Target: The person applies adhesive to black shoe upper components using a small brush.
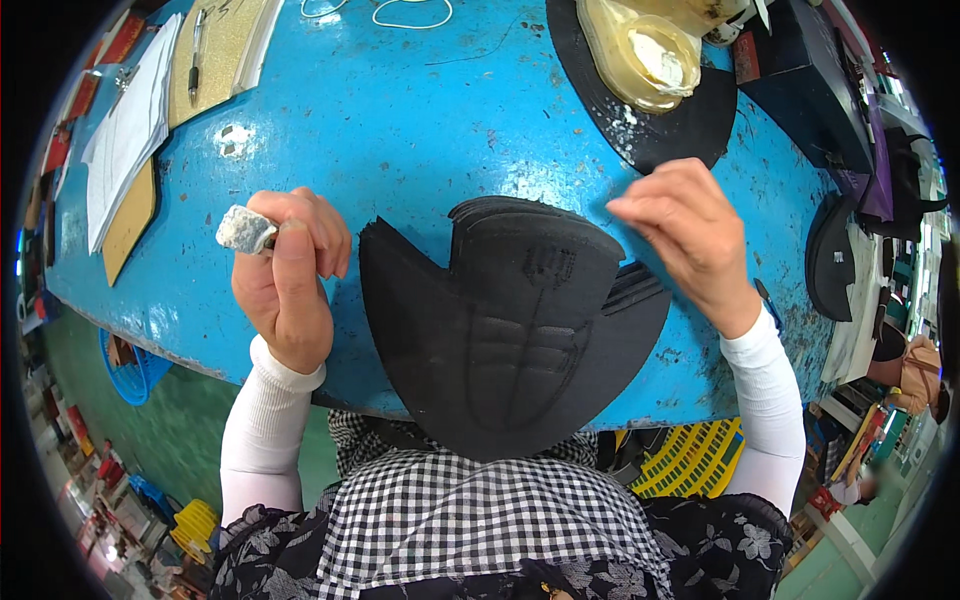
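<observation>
A small grey-white lump [246, 231], like a powdery sponge or block, is gripped by my left hand [290, 265] above the table, left of the black pieces. A stack of curved black foam-like pieces [530, 350] with embossed lines lies in front of me, its rounded lower end jutting over the table's near edge. My right hand [690, 235] hovers beside the stack's upper right corner, apart from it. Its fingers are bent and pressed together; whether they hold anything small is hidden. Neither hand touches the stack.
A yellowish tub with white paste or powder [660, 65] stands on a black sheet [705, 120] at the far right. A black box [800, 80] and another black piece [830, 258] lie to the right. Papers [135, 125] and a pen [195, 60] lie at far left.
</observation>
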`<state>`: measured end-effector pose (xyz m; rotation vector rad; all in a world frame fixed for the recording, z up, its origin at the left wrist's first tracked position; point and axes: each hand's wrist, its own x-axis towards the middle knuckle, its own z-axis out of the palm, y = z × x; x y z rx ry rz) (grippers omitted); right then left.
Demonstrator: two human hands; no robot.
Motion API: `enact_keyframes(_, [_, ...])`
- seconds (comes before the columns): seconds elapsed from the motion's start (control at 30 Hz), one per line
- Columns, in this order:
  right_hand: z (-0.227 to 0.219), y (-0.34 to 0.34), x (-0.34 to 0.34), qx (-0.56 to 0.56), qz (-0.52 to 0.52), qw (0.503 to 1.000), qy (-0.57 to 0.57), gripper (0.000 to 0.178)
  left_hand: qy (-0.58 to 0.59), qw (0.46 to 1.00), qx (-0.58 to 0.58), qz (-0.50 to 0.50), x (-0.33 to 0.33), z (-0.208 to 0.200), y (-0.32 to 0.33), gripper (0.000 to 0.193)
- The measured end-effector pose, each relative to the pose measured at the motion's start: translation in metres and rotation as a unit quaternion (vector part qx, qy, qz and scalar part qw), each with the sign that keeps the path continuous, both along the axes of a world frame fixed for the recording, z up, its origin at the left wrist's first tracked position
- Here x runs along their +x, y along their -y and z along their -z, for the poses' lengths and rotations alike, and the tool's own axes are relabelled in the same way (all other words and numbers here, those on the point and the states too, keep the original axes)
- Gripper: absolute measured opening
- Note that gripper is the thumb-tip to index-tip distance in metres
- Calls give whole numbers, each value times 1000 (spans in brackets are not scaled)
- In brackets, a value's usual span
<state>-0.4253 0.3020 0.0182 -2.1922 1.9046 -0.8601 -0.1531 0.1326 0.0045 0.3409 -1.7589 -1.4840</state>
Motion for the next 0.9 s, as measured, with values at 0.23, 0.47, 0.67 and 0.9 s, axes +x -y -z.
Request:
enact_keyframes(0.23, [3, 2, 5, 63, -60, 986, -145, 8, 2, 1000, -3, 4, 2, -1, 0, 20])
enact_keyframes(0.47, [3, 23, 4, 44, -34, 983, -175, 9, 9, 1000, 8, 6, -1, 3, 2, 19])
enact_keyframes(0.67, [-12, -11, -3, 113, -53, 973, -195, 5, 3, 999, 38, -18, -2, 2, 2, 18])
enact_keyframes(0.9, [-8, 26, 1, 23, -44, 984, -173, 8, 15, 1000, 2, 26, -1, -2, 0, 19])
